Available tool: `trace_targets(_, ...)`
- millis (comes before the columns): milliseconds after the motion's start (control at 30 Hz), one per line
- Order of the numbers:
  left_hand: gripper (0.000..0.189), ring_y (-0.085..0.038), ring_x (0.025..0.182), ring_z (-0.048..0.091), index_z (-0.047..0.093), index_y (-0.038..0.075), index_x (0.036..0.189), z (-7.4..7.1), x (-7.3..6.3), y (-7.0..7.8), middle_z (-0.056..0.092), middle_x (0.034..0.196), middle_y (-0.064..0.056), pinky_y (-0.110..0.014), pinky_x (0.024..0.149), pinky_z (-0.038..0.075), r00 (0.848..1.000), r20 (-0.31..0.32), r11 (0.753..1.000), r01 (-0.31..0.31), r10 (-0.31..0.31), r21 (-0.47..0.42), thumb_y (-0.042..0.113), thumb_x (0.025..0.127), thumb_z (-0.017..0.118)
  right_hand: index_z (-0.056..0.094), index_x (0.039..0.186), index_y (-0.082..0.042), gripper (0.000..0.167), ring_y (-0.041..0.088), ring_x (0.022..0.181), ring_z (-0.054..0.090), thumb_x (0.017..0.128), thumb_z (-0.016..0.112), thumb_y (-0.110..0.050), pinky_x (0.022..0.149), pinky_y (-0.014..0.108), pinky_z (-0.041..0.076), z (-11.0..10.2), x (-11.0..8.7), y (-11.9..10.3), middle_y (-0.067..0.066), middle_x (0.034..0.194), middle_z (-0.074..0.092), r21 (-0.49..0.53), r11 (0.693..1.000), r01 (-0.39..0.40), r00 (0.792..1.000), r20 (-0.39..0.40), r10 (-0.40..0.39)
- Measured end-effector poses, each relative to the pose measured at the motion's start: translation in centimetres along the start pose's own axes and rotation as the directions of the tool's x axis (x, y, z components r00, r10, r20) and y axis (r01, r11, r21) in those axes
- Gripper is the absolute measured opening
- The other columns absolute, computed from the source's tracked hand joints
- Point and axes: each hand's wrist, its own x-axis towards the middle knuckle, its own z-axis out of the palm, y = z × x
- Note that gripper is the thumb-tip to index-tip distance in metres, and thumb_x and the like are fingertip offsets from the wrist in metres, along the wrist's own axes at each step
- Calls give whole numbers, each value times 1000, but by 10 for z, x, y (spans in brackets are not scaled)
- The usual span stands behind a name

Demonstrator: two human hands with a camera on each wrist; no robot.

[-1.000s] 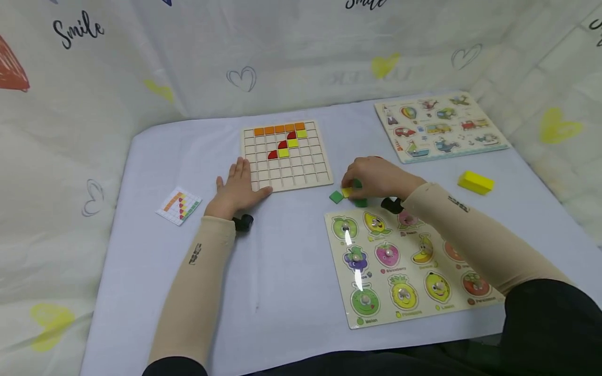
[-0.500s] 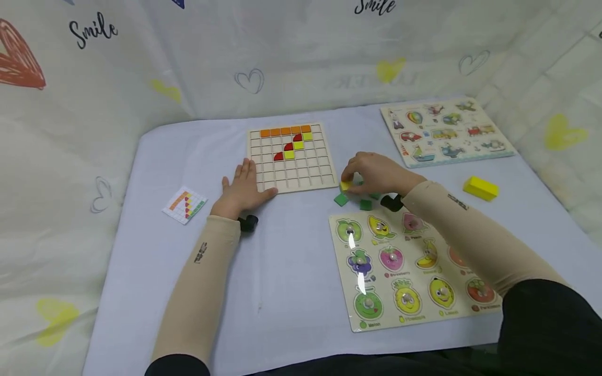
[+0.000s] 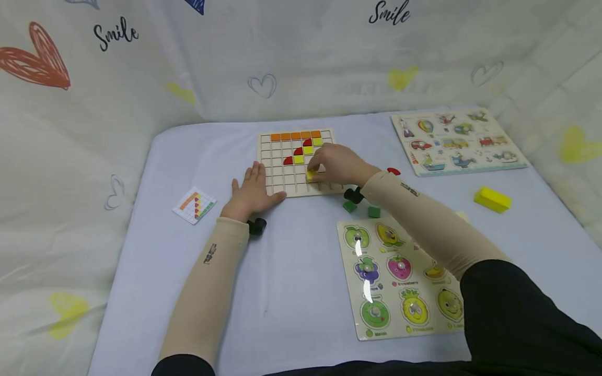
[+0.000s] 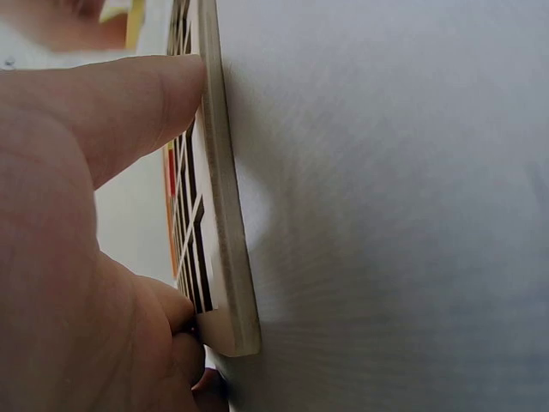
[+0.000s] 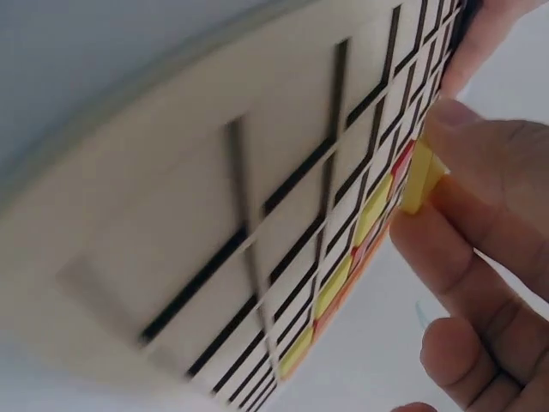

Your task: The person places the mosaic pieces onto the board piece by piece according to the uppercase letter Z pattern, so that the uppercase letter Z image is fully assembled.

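Note:
A pale wooden grid board lies toward the back of the table, holding a row of orange tiles and a diagonal of red quarter-round and yellow square tiles. My right hand is over the board, pinching a yellow square tile between thumb and fingertips. My left hand lies spread at the board's front left corner, its thumb against the near edge in the left wrist view. A small pattern card with a coloured grid lies left of that hand.
Green tiles and a red piece lie right of the board, partly hidden by the right arm. A fruit puzzle board is in front, a vehicle puzzle board at the back right. A yellow block sits at right.
My right hand has picked the yellow tile from the loose pile and moved left with it over the grid board. The left hand stays at the board's corner. The head view has shifted slightly.

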Motion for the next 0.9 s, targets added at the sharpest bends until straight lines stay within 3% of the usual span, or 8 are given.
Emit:
trace_targets(167, 110, -33, 165, -8, -8, 2, 166, 0, 0, -1, -13, 176, -13, -68, 128, -1, 1000, 3, 1000, 3, -3, 18, 69, 98, 49, 80, 116, -12, 30, 22, 107, 66, 90, 83, -27, 103, 40, 53, 7, 29, -14, 3, 112, 79, -8, 1000, -20, 999, -29, 20)
trace_targets(400, 110, -33, 165, -7, -6, 2, 166, 0, 0, -2, -13, 176, -13, -68, 128, 0, 1000, -3, 1000, 2, -2, 24, 70, 99, 47, 80, 116, -13, 25, 23, 108, 65, 94, 77, -27, 100, 42, 52, 14, 57, -26, 1, 114, 78, -60, 998, -20, 1000, -7, 20)
trace_targets(567, 108, -31, 165, -7, -6, 3, 166, 2, 1, -1, -12, 176, -12, -67, 129, 0, 1000, -11, 1000, 9, -8, 20, 70, 99, 48, 81, 114, -15, 23, 24, 105, 63, 94, 77, -27, 99, 44, 52, 15, 61, -30, -1, 110, 79, -94, 995, -23, 1000, 0, 23)
trace_targets(900, 108, -30, 165, -9, -7, 4, 166, -1, -1, -1, -13, 176, -11, -66, 129, -1, 1000, 2, 1000, 11, -11, 5, 68, 99, 49, 80, 114, -14, 25, 23, 108, 62, 94, 78, -29, 105, 44, 50, 13, 67, -32, 0, 108, 78, -52, 996, -68, 997, 41, 71)
